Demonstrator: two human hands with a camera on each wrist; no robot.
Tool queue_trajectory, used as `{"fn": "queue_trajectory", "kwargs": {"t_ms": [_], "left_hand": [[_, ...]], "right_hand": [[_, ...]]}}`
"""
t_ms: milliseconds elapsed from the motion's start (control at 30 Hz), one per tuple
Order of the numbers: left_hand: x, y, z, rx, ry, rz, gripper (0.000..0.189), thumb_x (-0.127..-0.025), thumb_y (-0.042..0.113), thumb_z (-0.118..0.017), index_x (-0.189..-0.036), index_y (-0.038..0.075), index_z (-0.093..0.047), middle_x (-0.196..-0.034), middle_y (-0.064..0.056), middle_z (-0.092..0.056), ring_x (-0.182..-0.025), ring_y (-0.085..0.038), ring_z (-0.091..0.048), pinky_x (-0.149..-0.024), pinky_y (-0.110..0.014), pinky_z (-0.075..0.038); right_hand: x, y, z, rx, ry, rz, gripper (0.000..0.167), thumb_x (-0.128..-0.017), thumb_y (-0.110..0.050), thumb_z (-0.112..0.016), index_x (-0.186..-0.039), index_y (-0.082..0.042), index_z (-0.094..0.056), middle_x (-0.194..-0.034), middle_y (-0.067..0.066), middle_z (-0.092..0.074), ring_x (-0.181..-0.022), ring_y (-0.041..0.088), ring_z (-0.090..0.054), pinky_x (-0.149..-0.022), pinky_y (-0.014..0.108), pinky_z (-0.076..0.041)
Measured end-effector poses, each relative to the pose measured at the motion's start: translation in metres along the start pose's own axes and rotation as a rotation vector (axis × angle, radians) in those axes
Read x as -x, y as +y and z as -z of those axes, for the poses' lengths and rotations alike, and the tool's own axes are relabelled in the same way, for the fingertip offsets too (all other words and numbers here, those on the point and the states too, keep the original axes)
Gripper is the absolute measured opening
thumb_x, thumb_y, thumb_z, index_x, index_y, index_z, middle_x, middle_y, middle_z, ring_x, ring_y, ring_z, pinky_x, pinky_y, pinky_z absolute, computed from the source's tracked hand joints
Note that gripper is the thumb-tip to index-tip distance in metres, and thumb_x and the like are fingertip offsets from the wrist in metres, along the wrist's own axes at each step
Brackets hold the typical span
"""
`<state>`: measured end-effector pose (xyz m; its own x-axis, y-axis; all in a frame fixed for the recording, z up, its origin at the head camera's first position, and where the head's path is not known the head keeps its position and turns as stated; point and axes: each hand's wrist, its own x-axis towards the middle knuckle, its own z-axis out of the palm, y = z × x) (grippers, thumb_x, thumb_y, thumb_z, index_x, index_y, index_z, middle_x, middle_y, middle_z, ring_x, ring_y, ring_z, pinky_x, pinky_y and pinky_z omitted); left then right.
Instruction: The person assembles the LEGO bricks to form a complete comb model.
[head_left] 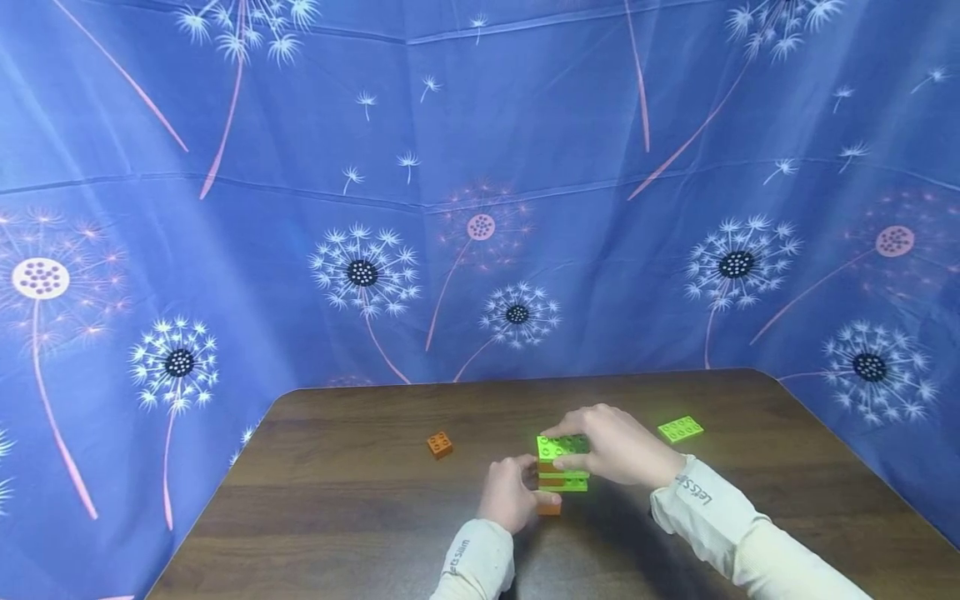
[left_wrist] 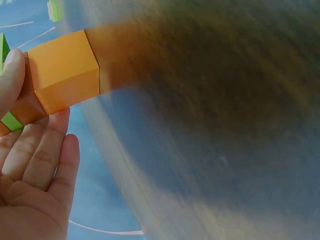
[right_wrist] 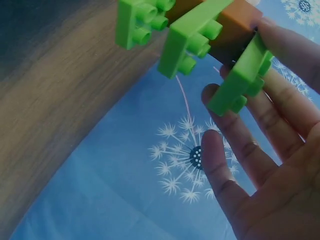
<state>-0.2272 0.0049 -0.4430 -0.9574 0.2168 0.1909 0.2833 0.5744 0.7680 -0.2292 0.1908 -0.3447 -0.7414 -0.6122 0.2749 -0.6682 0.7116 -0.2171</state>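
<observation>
A stack of toy building bricks, orange blocks alternating with bright green plates, stands at the near middle of the table in the head view. My left hand (head_left: 504, 497) grips its lower part, thumb on the near side and fingers behind. The bottom orange block (left_wrist: 65, 72) shows below that thumb in the left wrist view. Around the top green plate (head_left: 552, 447) is my right hand (head_left: 621, 446), pinching the stack's upper end between thumb and fingers. Three green plates, the middle one (right_wrist: 192, 37) included, jut from the stack in the right wrist view.
A loose orange brick (head_left: 440, 445) lies left of the stack on the brown wooden table (head_left: 337, 500). Back right of the hands lies a loose green plate (head_left: 681, 429). A blue dandelion-print cloth (head_left: 420, 125) hangs behind the table.
</observation>
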Motion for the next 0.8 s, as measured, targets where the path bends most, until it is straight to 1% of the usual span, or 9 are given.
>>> {"fn": "queue_trajectory", "kwargs": {"t_ms": [133,200,367,467,500,600,667,733,800], "left_hand": [[-0.001,-0.001,0.001,0.004,0.011,-0.003,0.048,-0.068,0.015,-0.094,-0.110,0.000,-0.075,-0.097,-0.011,-0.078,-0.087,-0.024,-0.075,-0.081,-0.041,-0.059],[-0.002,-0.001,0.001,0.000,0.018,-0.014,0.049,-0.068,0.015,-0.094,-0.111,-0.001,-0.074,-0.096,-0.011,-0.078,-0.086,-0.024,-0.075,-0.081,-0.040,-0.059],[-0.003,-0.002,0.001,-0.019,0.037,-0.027,0.051,-0.067,0.016,-0.095,-0.111,-0.001,-0.074,-0.095,-0.012,-0.078,-0.085,-0.024,-0.075,-0.081,-0.040,-0.059],[-0.003,-0.003,0.001,-0.021,0.040,-0.028,0.051,-0.067,0.016,-0.095,-0.110,0.000,-0.075,-0.095,-0.011,-0.078,-0.086,-0.024,-0.075,-0.082,-0.040,-0.058],[-0.003,-0.003,0.001,-0.020,0.040,-0.030,0.050,-0.066,0.016,-0.095,-0.109,0.000,-0.075,-0.095,-0.010,-0.078,-0.087,-0.024,-0.075,-0.082,-0.040,-0.058],[-0.002,-0.005,0.000,-0.005,0.028,-0.021,0.048,-0.067,0.015,-0.094,-0.109,0.002,-0.075,-0.097,-0.010,-0.078,-0.091,-0.026,-0.075,-0.085,-0.041,-0.058],[-0.002,-0.005,-0.001,-0.009,0.025,-0.028,0.048,-0.068,0.015,-0.094,-0.109,0.002,-0.075,-0.099,-0.010,-0.078,-0.092,-0.027,-0.074,-0.086,-0.042,-0.058],[-0.001,-0.006,-0.003,-0.010,0.023,-0.031,0.048,-0.068,0.016,-0.094,-0.110,0.002,-0.075,-0.100,-0.011,-0.077,-0.092,-0.028,-0.075,-0.086,-0.043,-0.058],[-0.001,-0.006,-0.004,-0.017,0.025,-0.033,0.049,-0.068,0.016,-0.093,-0.111,0.002,-0.075,-0.101,-0.011,-0.077,-0.092,-0.029,-0.075,-0.085,-0.043,-0.058]], "right_hand": [[-0.007,-0.004,0.006,-0.012,-0.041,-0.046,0.036,-0.082,-0.028,-0.085,-0.114,-0.015,-0.078,-0.104,0.000,-0.077,-0.095,0.020,-0.070,-0.081,0.042,-0.057],[-0.010,-0.008,0.008,-0.007,-0.056,-0.067,0.035,-0.080,-0.027,-0.086,-0.112,-0.014,-0.079,-0.101,-0.001,-0.077,-0.089,0.017,-0.070,-0.076,0.037,-0.056],[-0.014,-0.015,0.009,0.035,-0.052,-0.083,0.035,-0.078,-0.027,-0.088,-0.109,-0.013,-0.080,-0.097,0.000,-0.077,-0.083,0.017,-0.069,-0.069,0.035,-0.055],[-0.012,-0.013,0.004,0.035,-0.028,-0.091,0.036,-0.079,-0.029,-0.087,-0.110,-0.013,-0.079,-0.100,0.001,-0.077,-0.087,0.020,-0.070,-0.072,0.038,-0.056],[-0.010,-0.011,0.001,0.026,-0.021,-0.091,0.037,-0.079,-0.030,-0.086,-0.112,-0.014,-0.079,-0.102,0.002,-0.077,-0.090,0.022,-0.070,-0.076,0.041,-0.056],[-0.004,-0.005,-0.008,-0.032,0.006,-0.078,0.040,-0.083,-0.032,-0.084,-0.117,-0.013,-0.077,-0.109,0.005,-0.075,-0.099,0.028,-0.070,-0.084,0.049,-0.055],[0.000,-0.001,-0.015,-0.099,0.029,-0.068,0.042,-0.085,-0.032,-0.082,-0.120,-0.011,-0.075,-0.113,0.006,-0.074,-0.102,0.029,-0.069,-0.087,0.051,-0.054],[0.004,0.004,-0.022,-0.172,0.064,-0.070,0.044,-0.085,-0.033,-0.082,-0.121,-0.010,-0.073,-0.114,0.005,-0.074,-0.102,0.026,-0.069,-0.087,0.048,-0.055],[0.007,0.010,-0.029,-0.248,0.099,-0.075,0.044,-0.085,-0.033,-0.082,-0.122,-0.009,-0.073,-0.111,0.002,-0.073,-0.098,0.020,-0.069,-0.084,0.042,-0.055]]}}
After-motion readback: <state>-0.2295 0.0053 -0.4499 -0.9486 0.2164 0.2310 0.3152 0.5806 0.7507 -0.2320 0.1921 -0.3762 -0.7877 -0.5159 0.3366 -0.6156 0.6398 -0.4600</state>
